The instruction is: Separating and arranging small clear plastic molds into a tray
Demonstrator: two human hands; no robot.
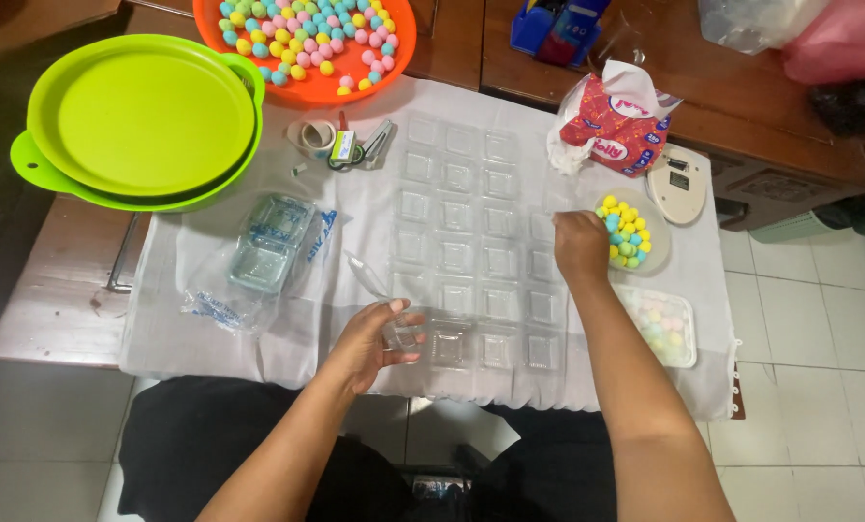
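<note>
My left hand holds a small clear plastic box near the table's front edge, its lid tipped open. My right hand is closed and rests at the left rim of a clear bowl of small yellow, blue and green balls; what its fingers hold is hidden. Between the hands, several rows of small clear square boxes lie on a white cloth.
A filled clear container of pastel balls sits at front right. A bag of empty clear boxes lies left. At the back are stacked green trays, an orange tray of balls, tape and scissors, a tissue pack and a white scale.
</note>
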